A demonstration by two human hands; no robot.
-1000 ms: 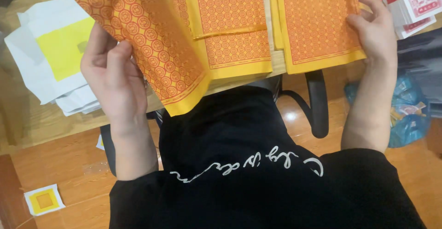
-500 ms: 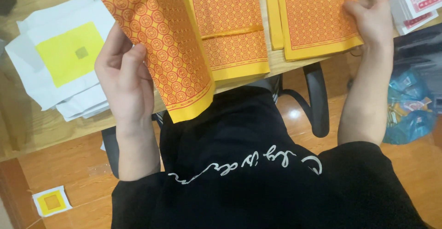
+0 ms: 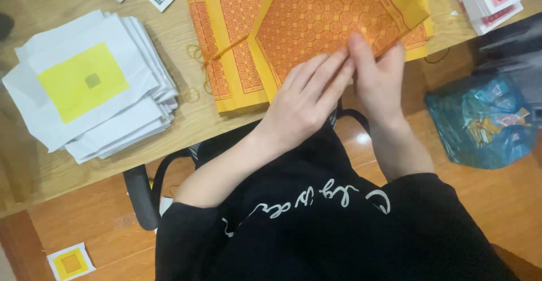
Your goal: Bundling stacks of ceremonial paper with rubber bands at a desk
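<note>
A light wooden table [image 3: 34, 179] with visible grain runs along the top of the view. Beneath it lies a glossy orange-brown wooden floor [image 3: 497, 202], which catches a bright glare near the black armrest [image 3: 141, 199] of an office chair.

Orange sheet [image 3: 333, 21] under left hand [image 3: 305, 103] and right hand [image 3: 381, 72]: rows of small circle motifs, yellow border. Yellow paper stack [image 3: 226, 49] beneath: same orange circle print inside a frame, broad yellow margin. White paper stack [image 3: 96, 94]: bright yellow square in the middle, small grey square at its centre. Table [image 3: 186, 128]: pale wood grain. Floor [image 3: 101, 230]: reddish-brown wood. Plastic bag [image 3: 480, 120]: blue, translucent. Black shirt [image 3: 333, 230]: white script across the chest.
</note>
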